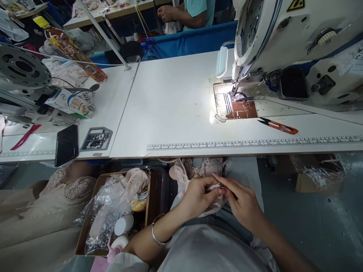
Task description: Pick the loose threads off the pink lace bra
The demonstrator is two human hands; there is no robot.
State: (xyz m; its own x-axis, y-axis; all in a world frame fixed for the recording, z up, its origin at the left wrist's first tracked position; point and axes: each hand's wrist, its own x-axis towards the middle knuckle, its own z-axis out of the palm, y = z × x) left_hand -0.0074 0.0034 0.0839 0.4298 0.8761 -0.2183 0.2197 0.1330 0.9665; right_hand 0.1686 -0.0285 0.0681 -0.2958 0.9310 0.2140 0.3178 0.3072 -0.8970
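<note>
A pale pink lace bra (pixel 214 167) lies across my lap, just below the front edge of the table. My left hand (pixel 198 194) is closed on it, with thumb and forefinger pinched together. Its fingertips meet those of my right hand (pixel 241 198), which also pinches at the bra. A small spot at the fingertips is too tiny to make out. Part of the fabric hangs beneath both hands and is partly covered by them.
A sewing machine (pixel 261 56) stands on the white table (pixel 170 102). Orange thread snips (pixel 279 125) lie near the printed ruler (pixel 249 142). Left are a phone (pixel 67 145), a bottle (pixel 76 53) and a carton box (pixel 98 196). Co-workers sit opposite and at left.
</note>
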